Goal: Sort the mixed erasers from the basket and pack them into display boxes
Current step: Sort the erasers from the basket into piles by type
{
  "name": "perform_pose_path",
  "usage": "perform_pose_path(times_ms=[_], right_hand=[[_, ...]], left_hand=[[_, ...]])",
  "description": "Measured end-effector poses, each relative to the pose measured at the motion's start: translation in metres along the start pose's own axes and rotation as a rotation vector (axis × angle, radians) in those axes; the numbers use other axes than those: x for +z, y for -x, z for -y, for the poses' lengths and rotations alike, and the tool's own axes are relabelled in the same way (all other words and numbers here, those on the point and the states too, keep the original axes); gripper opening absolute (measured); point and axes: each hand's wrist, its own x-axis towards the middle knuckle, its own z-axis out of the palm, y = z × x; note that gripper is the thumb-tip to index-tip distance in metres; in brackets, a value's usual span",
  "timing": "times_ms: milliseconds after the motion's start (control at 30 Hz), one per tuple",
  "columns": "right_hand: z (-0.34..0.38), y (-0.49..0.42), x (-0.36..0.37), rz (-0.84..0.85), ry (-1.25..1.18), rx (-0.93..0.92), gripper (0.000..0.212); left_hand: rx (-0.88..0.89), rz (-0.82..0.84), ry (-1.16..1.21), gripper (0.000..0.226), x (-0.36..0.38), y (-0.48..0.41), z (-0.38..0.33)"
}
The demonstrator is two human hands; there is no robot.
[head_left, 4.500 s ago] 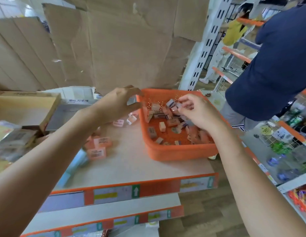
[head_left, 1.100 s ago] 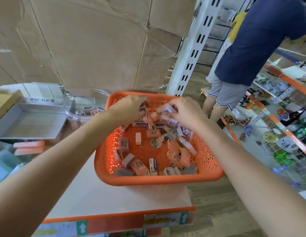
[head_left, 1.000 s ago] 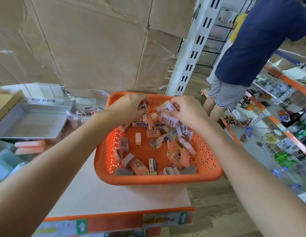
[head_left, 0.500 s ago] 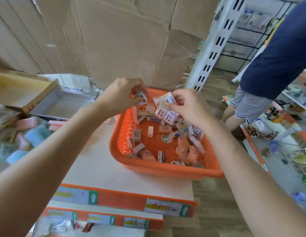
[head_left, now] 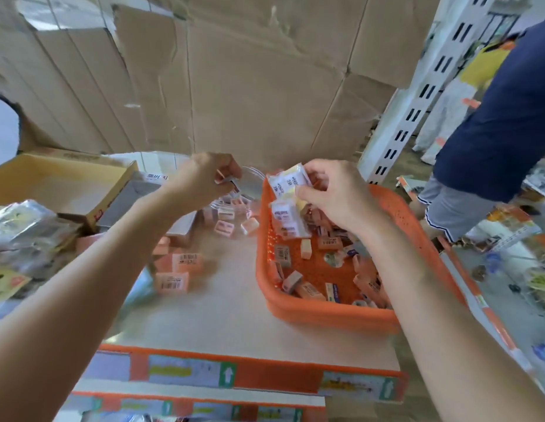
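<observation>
Left of the basket (head_left: 326,315), my left hand (head_left: 204,178) pinches a blurred item (head_left: 232,183), perhaps an eraser. Above it, my right hand (head_left: 335,193) grips white erasers (head_left: 288,185).

We face a shop shelf backed with cardboard.
Creased brown cardboard sheets (head_left: 265,86) cover the far wall. A white slotted upright (head_left: 417,95) rises at the far right. The pale shelf board (head_left: 222,312) ends near us in an orange price strip (head_left: 274,377).

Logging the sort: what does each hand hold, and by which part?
The right hand grips several white-wrapped erasers by their right ends. The left hand pinches one small item at its fingertips; which part cannot be told.
</observation>
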Motion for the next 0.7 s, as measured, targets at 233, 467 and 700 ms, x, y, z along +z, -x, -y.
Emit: perform_pose_path(times_ms=[233,467,700], right_hand=[[0.015,0.003,0.014,-0.119,0.061,0.116,0.012],[0.040,0.013,0.013,-0.216,0.001,0.200,0.014],[0.076,0.010,0.023,-0.269,-0.063,0.154,0.013]], left_hand=[[0.150,0.164,-0.030,0.021,0.005,-0.008,0.021],[0.242,0.156,-0.041,0.021,-0.018,-0.002,0.032],[0.200,0.071,-0.064,0.021,-0.061,0.022,0.056]])
